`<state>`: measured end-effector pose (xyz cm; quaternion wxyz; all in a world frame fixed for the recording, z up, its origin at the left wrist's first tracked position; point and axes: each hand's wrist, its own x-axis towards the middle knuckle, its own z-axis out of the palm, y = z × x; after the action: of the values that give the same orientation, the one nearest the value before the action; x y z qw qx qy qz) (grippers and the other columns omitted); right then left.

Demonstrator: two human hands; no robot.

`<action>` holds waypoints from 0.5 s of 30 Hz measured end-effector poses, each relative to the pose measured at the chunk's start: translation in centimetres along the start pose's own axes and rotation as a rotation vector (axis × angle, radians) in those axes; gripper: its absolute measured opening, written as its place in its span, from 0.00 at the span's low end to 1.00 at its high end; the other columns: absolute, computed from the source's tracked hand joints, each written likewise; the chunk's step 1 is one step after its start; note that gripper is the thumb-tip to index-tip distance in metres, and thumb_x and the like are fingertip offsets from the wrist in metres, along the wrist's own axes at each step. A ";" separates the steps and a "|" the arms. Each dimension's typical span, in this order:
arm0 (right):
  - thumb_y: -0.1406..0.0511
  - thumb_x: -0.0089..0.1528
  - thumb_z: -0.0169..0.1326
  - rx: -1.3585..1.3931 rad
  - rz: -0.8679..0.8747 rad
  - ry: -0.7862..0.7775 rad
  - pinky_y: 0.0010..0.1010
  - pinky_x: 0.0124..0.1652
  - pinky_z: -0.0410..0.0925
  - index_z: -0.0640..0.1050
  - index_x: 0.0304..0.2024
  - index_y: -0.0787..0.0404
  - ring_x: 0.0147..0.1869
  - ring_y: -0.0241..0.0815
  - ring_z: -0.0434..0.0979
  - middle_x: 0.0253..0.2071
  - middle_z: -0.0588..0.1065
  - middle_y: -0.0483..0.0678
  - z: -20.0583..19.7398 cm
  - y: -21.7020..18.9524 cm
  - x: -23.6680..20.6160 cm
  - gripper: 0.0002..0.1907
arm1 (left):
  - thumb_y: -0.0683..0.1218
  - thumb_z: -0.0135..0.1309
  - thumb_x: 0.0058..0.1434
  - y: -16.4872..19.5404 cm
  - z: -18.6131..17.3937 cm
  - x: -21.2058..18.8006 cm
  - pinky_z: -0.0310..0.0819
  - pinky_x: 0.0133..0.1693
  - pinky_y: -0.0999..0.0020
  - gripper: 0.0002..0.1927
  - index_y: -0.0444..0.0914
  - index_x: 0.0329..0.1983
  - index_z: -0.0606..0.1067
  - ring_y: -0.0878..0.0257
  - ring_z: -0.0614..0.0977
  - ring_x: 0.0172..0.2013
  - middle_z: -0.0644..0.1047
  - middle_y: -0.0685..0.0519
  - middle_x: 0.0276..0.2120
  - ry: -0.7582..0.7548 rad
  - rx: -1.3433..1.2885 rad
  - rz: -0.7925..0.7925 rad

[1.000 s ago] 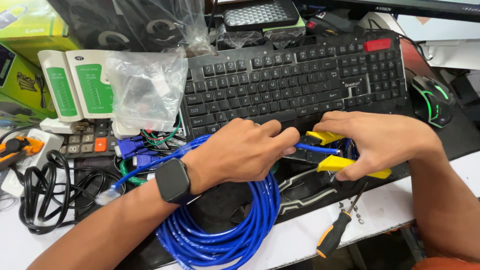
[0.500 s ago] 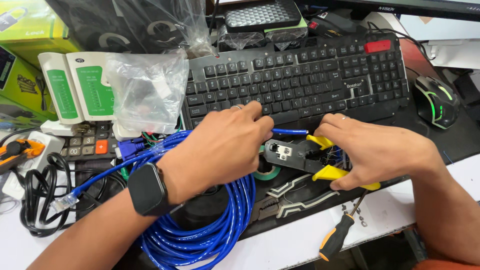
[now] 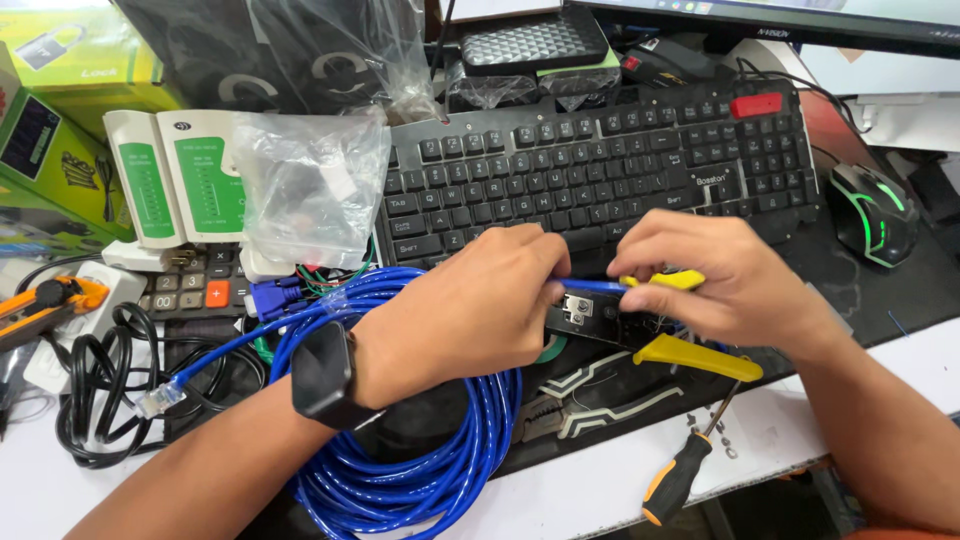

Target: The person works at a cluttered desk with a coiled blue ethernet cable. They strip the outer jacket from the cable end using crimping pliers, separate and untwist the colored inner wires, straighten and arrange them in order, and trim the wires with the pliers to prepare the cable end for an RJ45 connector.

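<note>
The left hand (image 3: 470, 310) pinches the free end of the blue cable (image 3: 420, 470) and feeds it into the head of the crimper (image 3: 640, 325). The right hand (image 3: 720, 275) grips the crimper by its yellow handles, which stand apart. This looks like the seating step: the cable end is going into the tool's socket, just in front of the keyboard (image 3: 600, 170). I judge the next move calls for the cable to be pushed fully home and held straight while the handles are squeezed together.

Counted: one cable, coiled under the left wrist, its other end carrying one clear plug (image 3: 160, 398) left of that arm; one crimper; one screwdriver (image 3: 680, 475) below the right hand; one mouse (image 3: 875, 212) to its right; one two-part green-and-white tester (image 3: 180, 178) beyond the left arm.
</note>
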<state>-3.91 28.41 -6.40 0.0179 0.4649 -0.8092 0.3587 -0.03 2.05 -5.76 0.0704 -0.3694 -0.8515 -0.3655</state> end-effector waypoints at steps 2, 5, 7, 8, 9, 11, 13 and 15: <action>0.67 0.57 0.63 0.010 -0.016 -0.006 0.27 0.37 0.72 0.79 0.41 0.65 0.37 0.40 0.80 0.38 0.78 0.48 0.4 0.0 0.1 0.11 | 0.39 0.54 0.57 -0.4 -0.3 -0.1 0.73 0.41 0.51 0.04 0.32 0.34 0.76 0.41 0.80 0.38 0.77 0.40 0.33 -0.024 -0.009 0.024; 0.69 0.59 0.60 -0.001 0.014 0.024 0.27 0.36 0.71 0.80 0.40 0.64 0.36 0.40 0.80 0.36 0.79 0.48 0.7 -0.1 0.0 0.07 | 0.39 0.54 0.56 -0.9 -0.7 0.0 0.73 0.41 0.52 0.05 0.32 0.34 0.76 0.43 0.80 0.38 0.77 0.41 0.32 -0.065 -0.052 0.048; 0.70 0.60 0.59 -0.027 0.067 0.079 0.26 0.33 0.69 0.80 0.40 0.64 0.32 0.40 0.79 0.33 0.78 0.47 1.0 -0.3 -0.3 0.05 | 0.39 0.54 0.56 -0.8 -0.5 0.0 0.72 0.41 0.51 0.04 0.32 0.31 0.77 0.42 0.80 0.37 0.77 0.41 0.32 -0.074 -0.002 0.004; 0.70 0.61 0.59 -0.019 0.061 0.079 0.26 0.33 0.69 0.80 0.39 0.65 0.32 0.40 0.78 0.33 0.78 0.48 1.1 -0.3 -0.4 0.05 | 0.39 0.55 0.57 -0.8 -0.5 0.1 0.72 0.41 0.51 0.04 0.32 0.30 0.77 0.42 0.80 0.37 0.77 0.41 0.31 -0.074 0.029 -0.015; 0.70 0.61 0.59 -0.014 0.049 0.078 0.27 0.33 0.69 0.79 0.39 0.65 0.33 0.40 0.78 0.33 0.78 0.48 1.2 -0.3 -0.4 0.05 | 0.39 0.54 0.56 -0.9 -0.6 0.1 0.72 0.41 0.51 0.04 0.32 0.30 0.77 0.43 0.80 0.37 0.77 0.41 0.31 -0.087 0.008 0.002; 0.69 0.62 0.57 0.015 0.022 0.089 0.27 0.35 0.70 0.78 0.39 0.66 0.34 0.40 0.78 0.33 0.77 0.48 1.3 -0.2 -0.5 0.05 | 0.37 0.52 0.55 -1.1 -0.8 0.1 0.73 0.42 0.52 0.04 0.33 0.31 0.77 0.45 0.81 0.37 0.78 0.43 0.31 -0.119 -0.039 0.038; 0.68 0.64 0.56 0.062 -0.005 0.115 0.27 0.36 0.71 0.77 0.39 0.66 0.35 0.39 0.78 0.34 0.77 0.48 1.4 0.0 -0.7 0.06 | 0.36 0.53 0.57 -1.3 -0.8 0.3 0.73 0.40 0.54 0.03 0.32 0.32 0.77 0.45 0.81 0.37 0.78 0.44 0.31 -0.146 -0.118 0.064; 0.66 0.67 0.53 0.153 -0.004 0.113 0.26 0.36 0.71 0.77 0.40 0.66 0.35 0.38 0.77 0.34 0.76 0.48 1.3 0.2 -1.0 0.08 | 0.35 0.52 0.57 -1.3 -0.6 0.4 0.74 0.39 0.55 0.04 0.32 0.34 0.77 0.46 0.82 0.37 0.79 0.44 0.32 -0.153 -0.195 0.088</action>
<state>-3.15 28.41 -7.87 0.0288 0.4456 -0.7762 0.4452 -1.31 1.24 -5.90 -0.0148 -0.4384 -0.7977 -0.4140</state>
